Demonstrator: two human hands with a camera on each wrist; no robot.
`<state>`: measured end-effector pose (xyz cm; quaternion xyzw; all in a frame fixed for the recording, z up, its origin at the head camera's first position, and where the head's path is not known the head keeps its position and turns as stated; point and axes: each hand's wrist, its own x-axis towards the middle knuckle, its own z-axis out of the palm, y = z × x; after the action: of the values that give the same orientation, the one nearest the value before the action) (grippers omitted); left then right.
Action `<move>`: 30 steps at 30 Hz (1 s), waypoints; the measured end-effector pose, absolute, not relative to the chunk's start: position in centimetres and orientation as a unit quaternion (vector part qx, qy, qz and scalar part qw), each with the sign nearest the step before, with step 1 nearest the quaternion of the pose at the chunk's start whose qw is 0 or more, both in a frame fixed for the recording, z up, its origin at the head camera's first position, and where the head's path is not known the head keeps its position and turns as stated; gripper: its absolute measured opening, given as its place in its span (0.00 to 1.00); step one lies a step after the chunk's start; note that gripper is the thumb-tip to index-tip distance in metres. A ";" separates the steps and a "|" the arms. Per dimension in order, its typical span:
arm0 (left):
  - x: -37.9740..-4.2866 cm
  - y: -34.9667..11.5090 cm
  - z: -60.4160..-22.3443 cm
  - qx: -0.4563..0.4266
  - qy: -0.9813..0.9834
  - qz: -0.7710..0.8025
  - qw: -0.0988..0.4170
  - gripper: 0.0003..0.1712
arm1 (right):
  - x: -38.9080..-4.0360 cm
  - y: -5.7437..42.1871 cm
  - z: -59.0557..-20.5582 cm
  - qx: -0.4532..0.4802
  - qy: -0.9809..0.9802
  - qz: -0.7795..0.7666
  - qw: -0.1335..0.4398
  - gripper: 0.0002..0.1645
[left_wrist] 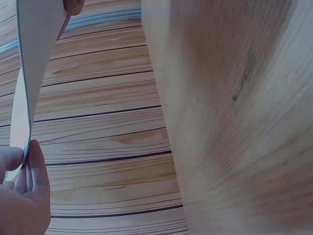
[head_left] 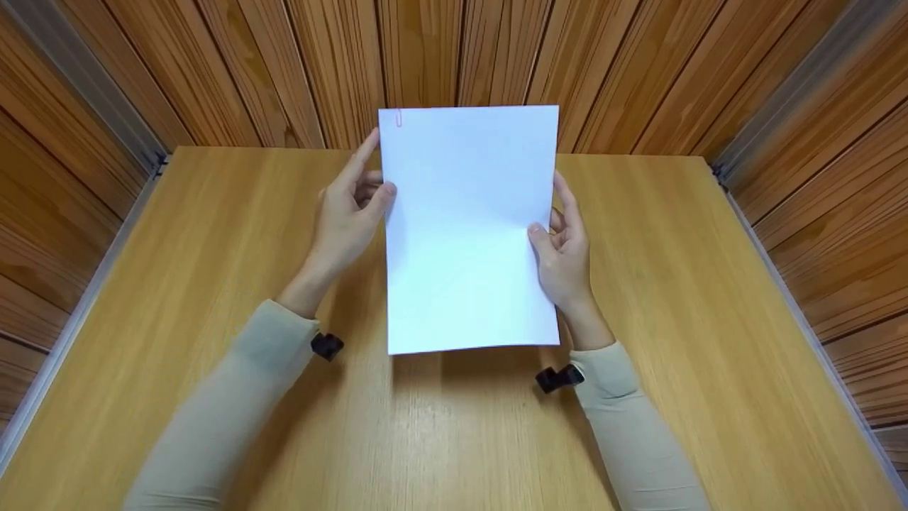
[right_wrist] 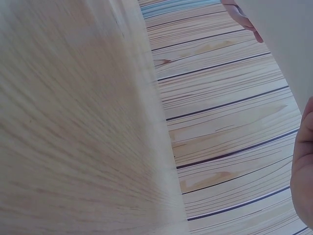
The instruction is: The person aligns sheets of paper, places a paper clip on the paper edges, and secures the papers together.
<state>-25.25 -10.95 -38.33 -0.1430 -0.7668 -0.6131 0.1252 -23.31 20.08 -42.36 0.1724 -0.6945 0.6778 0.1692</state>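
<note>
A white sheet of paper (head_left: 468,284) is held up over the table in the head view, its face toward me. A pink paper clip (head_left: 399,118) sits on its top edge near the left corner. My left hand (head_left: 349,206) pinches the left edge, thumb in front and fingers behind. Lower down, my right hand (head_left: 567,259) pinches the right edge the same way, and the paper bends slightly by that thumb. In the left wrist view the paper (left_wrist: 36,58) appears nearly edge-on. Whether it is one sheet or several I cannot tell.
Beneath the paper lies a light wooden table (head_left: 213,270). Wood-plank walls (head_left: 340,64) stand at the back and both sides, with metal strips along the side edges. A small black camera sits at each wrist, the left camera (head_left: 327,346) and the right camera (head_left: 560,378).
</note>
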 end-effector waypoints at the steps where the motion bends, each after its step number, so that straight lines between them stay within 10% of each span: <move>1: -25.1 -10.9 -38.4 -0.144 -0.764 -0.616 0.124 0.39 | -23.3 20.1 -42.4 0.172 -0.694 0.679 0.168 0.42; 30: -23.0 -9.9 -40.0 -0.123 -0.750 -0.640 0.113 0.40 | -23.3 20.0 -42.3 0.172 -0.694 0.677 0.172 0.42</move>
<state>-22.98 -9.93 -40.02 -0.1232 -0.7500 -0.6400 0.1127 -23.30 19.99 -42.35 0.1718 -0.6944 0.6772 0.1722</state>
